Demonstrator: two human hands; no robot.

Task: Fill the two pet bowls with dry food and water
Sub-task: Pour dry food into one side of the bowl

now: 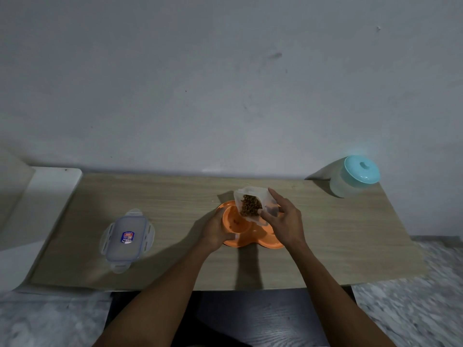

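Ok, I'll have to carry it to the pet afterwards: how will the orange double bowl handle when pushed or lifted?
The orange double bowl looks low and wide, so it should hardly tip. It is probably light and may slide on the smooth table; the left hand grips its rim. It seems stiff moulded plastic.

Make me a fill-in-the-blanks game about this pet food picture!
1. The double pet bowl is coloured ____.
2. The right hand tips a clear container of dry food over the bowl's ____ half.
3. The jar with the turquoise lid stands at the far ____ corner of the table.
Missing words: orange, left, right.
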